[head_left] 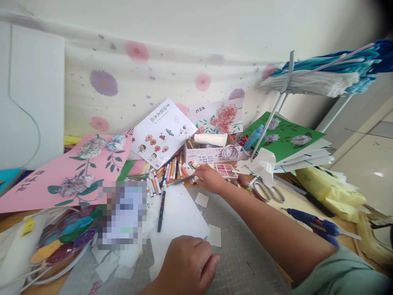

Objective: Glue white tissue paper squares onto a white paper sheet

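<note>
My right hand [210,179] reaches across to the far edge of the cutting mat [239,229], its fingers closed on one end of a slim grey tool [181,180] that looks like tweezers. Several coloured markers [170,170] lie just beyond the tool. Close to me, my left hand [188,262] is curled into a fist over the near end of a white paper sheet [179,217]; anything inside it is hidden. On the sheet's left side rests a dark pen [161,211]. Small white paper squares [215,235] lie beside the sheet.
A blurred-out phone [124,213] stands at left near a paint palette [64,237]. Pink [101,172] and green [285,135] flower pictures flank a white box [211,153]. Scissors [268,191], a blue glue gun [316,223] and a yellow packet [331,190] lie to the right.
</note>
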`<state>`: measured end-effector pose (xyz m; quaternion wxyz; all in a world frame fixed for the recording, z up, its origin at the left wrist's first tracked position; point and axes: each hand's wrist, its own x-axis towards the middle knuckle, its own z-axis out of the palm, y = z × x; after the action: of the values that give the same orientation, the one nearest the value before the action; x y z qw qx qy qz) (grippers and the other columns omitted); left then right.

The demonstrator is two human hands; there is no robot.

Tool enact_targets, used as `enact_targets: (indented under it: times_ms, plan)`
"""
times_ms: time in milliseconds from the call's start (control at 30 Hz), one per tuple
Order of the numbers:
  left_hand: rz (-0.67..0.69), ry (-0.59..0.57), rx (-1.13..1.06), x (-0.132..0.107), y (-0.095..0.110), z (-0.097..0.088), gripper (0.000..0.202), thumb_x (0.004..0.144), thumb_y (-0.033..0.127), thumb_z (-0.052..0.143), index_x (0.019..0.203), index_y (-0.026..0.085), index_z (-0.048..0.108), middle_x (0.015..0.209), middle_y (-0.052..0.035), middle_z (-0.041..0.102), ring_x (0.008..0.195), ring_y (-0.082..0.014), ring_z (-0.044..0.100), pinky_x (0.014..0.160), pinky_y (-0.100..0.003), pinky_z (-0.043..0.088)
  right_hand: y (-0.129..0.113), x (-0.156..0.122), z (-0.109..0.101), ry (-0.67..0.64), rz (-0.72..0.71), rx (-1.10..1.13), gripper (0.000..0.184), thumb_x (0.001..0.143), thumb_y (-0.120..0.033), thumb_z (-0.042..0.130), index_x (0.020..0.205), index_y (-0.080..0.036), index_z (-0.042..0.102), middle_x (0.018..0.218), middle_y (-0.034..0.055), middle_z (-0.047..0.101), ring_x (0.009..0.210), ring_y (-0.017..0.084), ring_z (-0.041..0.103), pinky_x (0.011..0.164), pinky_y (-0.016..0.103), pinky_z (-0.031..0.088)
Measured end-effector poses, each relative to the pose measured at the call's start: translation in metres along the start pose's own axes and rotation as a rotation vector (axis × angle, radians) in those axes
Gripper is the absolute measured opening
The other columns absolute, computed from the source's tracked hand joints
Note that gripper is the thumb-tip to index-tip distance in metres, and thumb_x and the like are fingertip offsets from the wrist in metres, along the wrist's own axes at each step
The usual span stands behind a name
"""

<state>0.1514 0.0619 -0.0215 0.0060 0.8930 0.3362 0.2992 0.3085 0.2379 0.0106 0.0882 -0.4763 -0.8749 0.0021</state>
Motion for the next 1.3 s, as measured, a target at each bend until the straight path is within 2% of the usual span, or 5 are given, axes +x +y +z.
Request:
enact_targets:
  times_ms: [300,500,800,1033,1300]
  plan:
    - [-0.018,0.036,-0.021,0.0,0.003,-0.004,0.024,0.082,0.023,0.048,0.059,0.02,0.048,0.052,0.0029,0.054,0.047,-0.0135,0.05,0.047,-0.029,0.03,-0.021,0.034,0.02,0.082,0.063,0.183,0.026,0.089,-0.033,0.054,0.107,-0.016,0.059,0.114,0.0078,0.059,0.102,0.02,0.057,0.089,0.043,0.046]
    - [-0.114,-0.092,-0.01,0.001,0.003,-0.011,0.017,0.083,0.023,0.049,0.068,0.02,0.055,0.064,-0.0001,0.059,0.059,-0.0178,0.055,0.056,-0.031,0.039,0.005,-0.024,-0.005,0.346,0.274,0.656,0.011,0.08,-0.028,0.056,0.087,-0.019,0.056,0.069,-0.0008,0.06,0.067,0.016,0.058,0.066,0.032,0.046]
    - [-0.427,-0.322,0.174,0.018,-0.026,-0.02,0.021,0.085,0.024,0.052,0.103,0.018,0.062,0.101,-0.0083,0.061,0.096,-0.0263,0.055,0.085,-0.04,0.041,0.03,-0.157,-0.018,0.891,0.54,1.458,0.018,0.068,-0.032,0.064,0.077,-0.02,0.056,0.05,-0.0075,0.046,0.046,0.008,0.042,0.052,0.025,0.04]
    - [-0.507,-0.472,0.325,0.034,-0.024,-0.01,0.03,0.084,0.037,0.058,0.107,0.019,0.063,0.104,-0.0109,0.061,0.102,-0.0317,0.054,0.084,-0.045,0.043,0.029,-0.163,-0.005,0.995,0.64,1.813,0.017,0.063,-0.027,0.07,0.07,-0.019,0.057,0.043,-0.0085,0.042,0.041,0.006,0.037,0.045,0.021,0.035]
    - [-0.528,-0.641,0.371,0.066,-0.029,0.001,0.029,0.091,0.032,0.054,0.115,0.017,0.056,0.115,-0.0084,0.059,0.095,-0.0196,0.06,0.08,-0.04,0.052,0.015,-0.164,-0.012,1.044,0.673,1.969,0.018,0.063,-0.027,0.071,0.069,-0.017,0.057,0.043,-0.0078,0.045,0.04,0.006,0.037,0.043,0.02,0.033]
